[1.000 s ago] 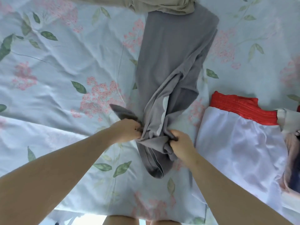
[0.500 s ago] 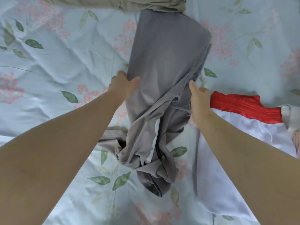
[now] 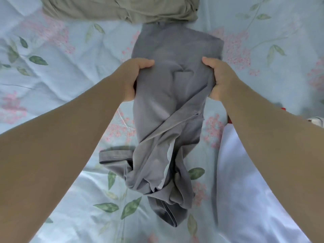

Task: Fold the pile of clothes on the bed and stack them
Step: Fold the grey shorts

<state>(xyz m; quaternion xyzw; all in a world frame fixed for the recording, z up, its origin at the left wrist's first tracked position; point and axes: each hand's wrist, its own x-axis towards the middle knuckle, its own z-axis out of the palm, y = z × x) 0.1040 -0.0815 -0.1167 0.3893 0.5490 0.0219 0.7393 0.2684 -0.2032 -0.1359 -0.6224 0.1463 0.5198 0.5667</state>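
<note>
Grips a grey garment point(image 3: 171, 106) by its two side edges, left hand point(image 3: 135, 76) on the left edge, right hand point(image 3: 219, 78) on the right. Holds it with the long axis running straight away from the body: far end flat and squared, reaching up to an olive garment point(image 3: 122, 9) at the top of the view, near end bunched and pointing back toward the body. Clamps the cloth with thumbs on top and fingers tucked under the edges, both bare forearms stretched forward and converging on it. Rests it along the middle of the flowered bed sheet point(image 3: 61, 76). Smooth cloth between the hands; lower down, twisted folds with a strip of pale lining, a hemmed flap sticking out to the left, a doubled hem nearest. Just to the right, partly under the right forearm, a white garment point(image 3: 245, 172) with a sliver of red at its far edge.
</note>
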